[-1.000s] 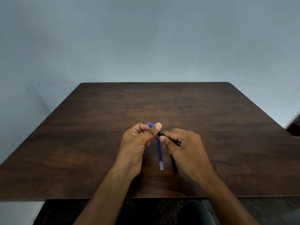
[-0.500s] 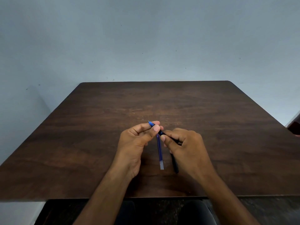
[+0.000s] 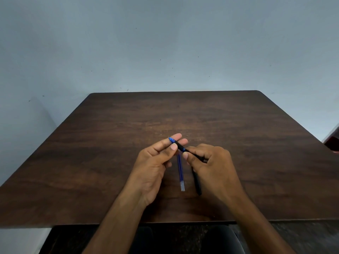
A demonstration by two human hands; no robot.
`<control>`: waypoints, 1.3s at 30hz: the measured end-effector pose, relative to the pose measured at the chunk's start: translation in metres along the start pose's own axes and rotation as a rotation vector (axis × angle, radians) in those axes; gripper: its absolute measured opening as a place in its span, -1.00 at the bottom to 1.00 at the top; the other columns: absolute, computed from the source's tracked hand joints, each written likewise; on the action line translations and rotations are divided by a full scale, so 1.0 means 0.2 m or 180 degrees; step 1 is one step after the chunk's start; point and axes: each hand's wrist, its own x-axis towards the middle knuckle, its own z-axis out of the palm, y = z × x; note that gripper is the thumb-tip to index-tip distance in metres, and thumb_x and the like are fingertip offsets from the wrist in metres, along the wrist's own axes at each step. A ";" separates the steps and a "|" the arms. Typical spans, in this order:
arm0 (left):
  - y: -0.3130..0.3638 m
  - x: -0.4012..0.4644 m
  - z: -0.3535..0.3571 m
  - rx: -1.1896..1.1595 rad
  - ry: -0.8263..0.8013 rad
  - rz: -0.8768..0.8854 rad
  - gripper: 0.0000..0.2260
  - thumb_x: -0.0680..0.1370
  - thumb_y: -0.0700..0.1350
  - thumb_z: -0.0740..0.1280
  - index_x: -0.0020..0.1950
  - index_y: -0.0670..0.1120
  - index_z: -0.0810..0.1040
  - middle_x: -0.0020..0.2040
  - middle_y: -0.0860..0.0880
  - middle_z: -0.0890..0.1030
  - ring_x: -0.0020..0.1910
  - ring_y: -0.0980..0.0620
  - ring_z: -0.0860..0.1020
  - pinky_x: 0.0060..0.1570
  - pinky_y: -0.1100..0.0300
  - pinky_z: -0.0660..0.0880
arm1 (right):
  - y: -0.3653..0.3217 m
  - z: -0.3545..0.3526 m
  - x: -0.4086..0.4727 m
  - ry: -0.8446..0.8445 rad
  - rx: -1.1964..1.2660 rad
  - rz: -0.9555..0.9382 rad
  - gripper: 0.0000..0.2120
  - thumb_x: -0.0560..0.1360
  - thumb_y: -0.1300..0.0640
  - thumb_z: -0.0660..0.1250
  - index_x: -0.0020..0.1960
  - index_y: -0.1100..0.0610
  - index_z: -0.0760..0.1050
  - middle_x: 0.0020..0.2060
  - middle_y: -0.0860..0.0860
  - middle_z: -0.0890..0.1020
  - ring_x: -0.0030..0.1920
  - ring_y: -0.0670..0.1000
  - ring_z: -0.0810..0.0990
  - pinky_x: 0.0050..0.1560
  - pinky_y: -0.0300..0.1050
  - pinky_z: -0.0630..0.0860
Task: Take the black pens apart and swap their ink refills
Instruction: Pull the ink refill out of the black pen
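A black pen (image 3: 180, 147) with a blue tip is held above the middle of the dark wooden table (image 3: 110, 153), tip pointing up and left. My left hand (image 3: 156, 162) pinches its tip end between thumb and fingers. My right hand (image 3: 211, 164) grips the barrel further back. Below the hands a blue ink refill (image 3: 181, 171) with a clear end lies on the table, pointing toward me. Just right of it lies a black pen barrel (image 3: 197, 182), partly hidden under my right hand.
A pale blue wall stands behind the table. A dark reddish object (image 3: 333, 143) shows at the far right edge. My legs are below the table's near edge.
My left fingers have straightened and shifted along the tip end of the pen. More of the black barrel shows between my hands. The refill and the barrel on the table have not moved.
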 end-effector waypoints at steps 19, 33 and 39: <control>-0.01 0.04 0.00 -0.0243 0.0825 -0.0092 -0.54 0.23 0.10 0.60 -0.07 -0.20 0.64 -0.17 -0.14 0.59 -0.21 0.00 0.42 -0.19 0.15 0.36 | -0.04 0.02 -0.02 0.0073 0.0185 -0.0005 -0.75 0.52 0.12 0.45 0.19 0.02 0.67 -0.05 -0.14 0.73 -0.02 -0.23 0.66 0.02 -0.44 0.53; 0.06 0.05 -0.04 -0.0132 0.1259 0.0181 -0.60 0.19 0.10 0.58 -0.12 -0.13 0.71 -0.26 -0.04 0.61 -0.32 0.10 0.44 -0.24 0.19 0.43 | -0.02 0.01 0.00 0.0178 0.0144 0.0182 -0.85 0.49 0.11 0.48 0.05 0.06 0.73 -0.25 -0.20 0.69 -0.12 -0.24 0.65 -0.14 -0.47 0.52; 0.09 0.04 -0.11 0.0915 0.1532 0.0325 -0.78 0.32 0.04 0.54 -0.12 -0.05 0.73 -0.23 0.07 0.72 -0.27 0.27 0.62 -0.18 0.34 0.49 | 0.01 0.01 -0.02 0.0255 0.0153 0.0249 -0.88 0.48 0.12 0.48 0.00 0.04 0.75 -0.36 -0.25 0.64 -0.20 -0.32 0.63 -0.22 -0.54 0.41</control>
